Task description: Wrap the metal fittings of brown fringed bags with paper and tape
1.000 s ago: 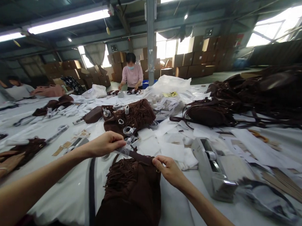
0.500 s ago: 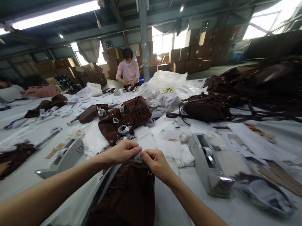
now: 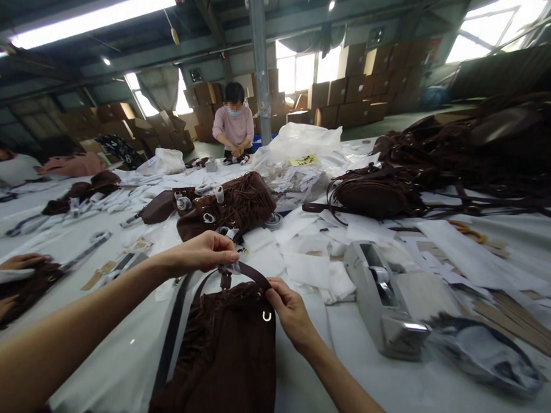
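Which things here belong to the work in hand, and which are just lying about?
In use:
brown fringed bag
handle, held by the right hand
clear film at the left hand
grey tape dispenser, probably

Lying about, apparently:
white sheets
yellow label
cardboard boxes

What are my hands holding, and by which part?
A brown fringed bag, by its handle: the right hand holds the handle's right end, while the left hand seems to pinch clear film at its top.

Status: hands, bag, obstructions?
Left hand pinching clear film at the brown handle; right hand gripping handle's end. Fringed bag below both hands. Tape dispenser off right, not in the way.
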